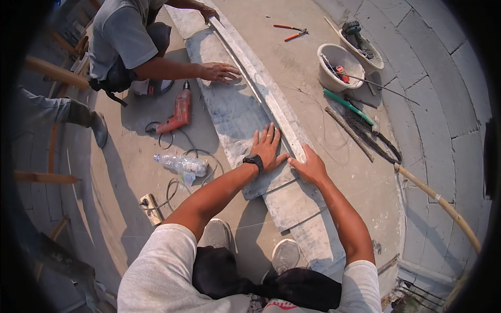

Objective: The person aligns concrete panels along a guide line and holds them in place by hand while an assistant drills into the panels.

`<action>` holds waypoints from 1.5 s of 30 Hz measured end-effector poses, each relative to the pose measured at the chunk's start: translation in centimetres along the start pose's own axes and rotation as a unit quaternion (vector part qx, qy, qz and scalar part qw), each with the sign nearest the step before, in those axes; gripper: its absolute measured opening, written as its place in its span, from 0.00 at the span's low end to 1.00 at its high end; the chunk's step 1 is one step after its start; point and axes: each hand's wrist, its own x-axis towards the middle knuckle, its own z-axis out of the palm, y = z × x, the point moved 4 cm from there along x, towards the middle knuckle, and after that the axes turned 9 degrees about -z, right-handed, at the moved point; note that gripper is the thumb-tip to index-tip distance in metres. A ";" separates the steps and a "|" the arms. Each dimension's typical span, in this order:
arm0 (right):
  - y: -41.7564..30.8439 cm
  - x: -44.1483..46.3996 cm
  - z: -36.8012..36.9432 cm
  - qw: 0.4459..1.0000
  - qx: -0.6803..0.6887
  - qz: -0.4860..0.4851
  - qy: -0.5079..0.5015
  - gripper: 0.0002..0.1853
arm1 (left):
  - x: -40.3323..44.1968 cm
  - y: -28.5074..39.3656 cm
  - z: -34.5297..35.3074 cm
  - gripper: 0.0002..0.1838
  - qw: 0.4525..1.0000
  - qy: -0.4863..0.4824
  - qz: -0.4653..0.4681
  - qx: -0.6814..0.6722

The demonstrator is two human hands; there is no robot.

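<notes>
A long, pale metal bar [261,89], like a straightedge, lies lengthwise on a grey-blue panel [227,112]. My left hand [267,150] rests flat on the panel just left of the bar, fingers extended, a black watch on the wrist. At the bar's near end, my right hand [313,168] grips it from the right side, thumb toward the left hand. A crouching co-worker's hand [210,12] holds the bar's far end; that person's other hand [220,72] lies on the panel. Under the near end, more boards [292,201] extend toward my feet.
Left of the panel are a red drill [178,110], a plastic bottle [182,165], and a power strip [151,209] with cable. To the right are pincers [292,31], two buckets [326,78], a green tube [348,106] and a bamboo pole [443,203]. Another person's boot [98,128] stands left.
</notes>
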 end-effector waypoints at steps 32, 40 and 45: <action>1.2 3.4 0.8 0.993 0.079 0.034 -0.080 0.27 | 2.5 -1.8 -0.3 0.52 1.000 0.016 0.002 0.005; 1.0 3.3 1.1 0.991 0.102 0.044 -0.079 0.28 | 2.9 -2.1 0.2 0.53 0.999 0.031 0.014 0.005; 0.7 3.3 1.0 0.994 0.072 0.039 -0.072 0.29 | 2.8 -2.3 0.3 0.53 0.998 0.050 0.023 -0.012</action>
